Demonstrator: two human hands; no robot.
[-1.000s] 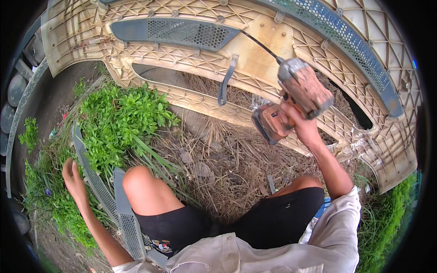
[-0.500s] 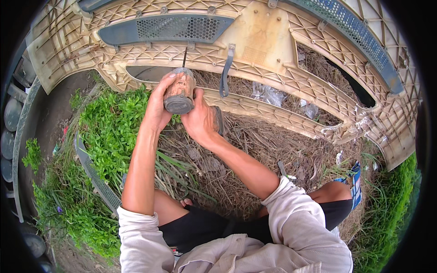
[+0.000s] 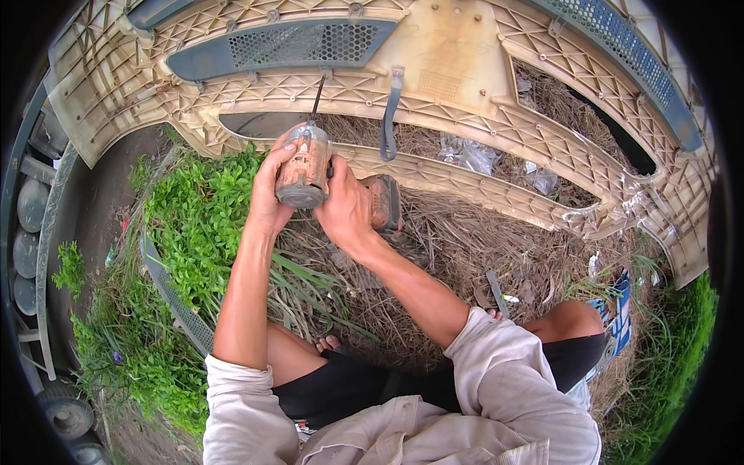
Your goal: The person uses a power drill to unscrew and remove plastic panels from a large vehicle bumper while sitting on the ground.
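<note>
Both my hands are closed around a worn orange-and-grey cordless driver point(image 3: 304, 159) with a long thin bit point(image 3: 318, 97). My left hand point(image 3: 268, 186) clasps the left side of its body, near the front. My right hand point(image 3: 346, 203) wraps the handle, and the battery point(image 3: 383, 201) sticks out past that hand. The bit points away from me, its tip at the lower edge of a blue-grey mesh grille point(image 3: 298, 45). That grille sits in a large beige ribbed plastic panel point(image 3: 438, 58). Whether the tip sits in a screw is too small to tell.
A grey strap point(image 3: 390, 116) hangs from the panel. Green plants point(image 3: 198, 225) grow at left, beside a loose mesh strip point(image 3: 177, 298). Dry grass point(image 3: 434, 263) lies before me, with a flat metal strip point(image 3: 497, 293). Clear plastic point(image 3: 469, 153) shows through the panel's opening.
The driver has tilted, its bit now leaning to the right, and more of its battery shows. The whole view has shifted slightly. Both hands keep their hold.
</note>
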